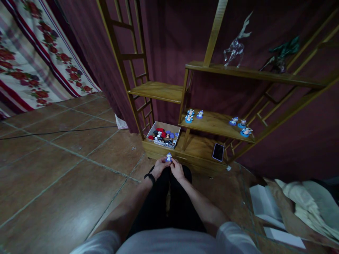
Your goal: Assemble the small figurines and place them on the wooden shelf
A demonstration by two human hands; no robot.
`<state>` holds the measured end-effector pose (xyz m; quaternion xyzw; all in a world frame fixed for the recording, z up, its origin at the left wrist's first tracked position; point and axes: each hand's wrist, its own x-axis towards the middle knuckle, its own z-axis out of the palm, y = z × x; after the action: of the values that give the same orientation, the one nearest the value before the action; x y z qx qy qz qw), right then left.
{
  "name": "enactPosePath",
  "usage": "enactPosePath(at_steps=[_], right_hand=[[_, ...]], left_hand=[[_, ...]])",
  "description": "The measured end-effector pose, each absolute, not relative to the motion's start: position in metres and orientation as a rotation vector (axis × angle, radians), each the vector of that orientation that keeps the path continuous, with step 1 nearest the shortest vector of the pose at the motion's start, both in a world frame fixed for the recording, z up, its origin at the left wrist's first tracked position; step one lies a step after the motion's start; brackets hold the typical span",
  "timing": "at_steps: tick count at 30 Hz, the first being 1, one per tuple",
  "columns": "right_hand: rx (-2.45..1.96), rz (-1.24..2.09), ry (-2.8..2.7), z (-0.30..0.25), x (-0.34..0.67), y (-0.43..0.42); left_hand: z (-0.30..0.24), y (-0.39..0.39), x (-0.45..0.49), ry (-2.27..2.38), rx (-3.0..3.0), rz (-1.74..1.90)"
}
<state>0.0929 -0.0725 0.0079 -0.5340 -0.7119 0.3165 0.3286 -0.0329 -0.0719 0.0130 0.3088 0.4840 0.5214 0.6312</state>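
Note:
Between my two hands, just above my knees, is a small purple and white figurine [168, 157], held upright. My left hand [160, 166] pinches it from the left, with a dark band on that wrist. From the other side the fingers of my right hand [176, 168] close on its base. Just beyond stands an open white box [177, 140] full of small figurines in red, black, white and purple. On the middle shelf [212, 123], similar figurines on blue or purple bases stand in two groups, one at the left end and one at the right.
A phone [218, 152] lies on the low wooden cabinet top. A clear glass deer [234, 49] and a dark green ornament [282, 54] stand on the upper shelf. White box pieces [266, 204] and cloth [312, 208] lie at right. A black cable [58, 131] crosses the tiled floor.

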Motion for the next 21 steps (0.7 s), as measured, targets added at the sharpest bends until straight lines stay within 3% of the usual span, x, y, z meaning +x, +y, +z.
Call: enactPosePath(at_steps=[12,21], right_hand=[[-1.668,0.657,-2.004,0.008,0.095,-0.063],[-1.682,0.676,-2.017,0.005,0.094,-0.059]], left_hand=[[0.003,-0.056,-0.025,1.569,1.244,1.122],[0.01,-0.059,-0.023,1.639,1.376,1.059]])
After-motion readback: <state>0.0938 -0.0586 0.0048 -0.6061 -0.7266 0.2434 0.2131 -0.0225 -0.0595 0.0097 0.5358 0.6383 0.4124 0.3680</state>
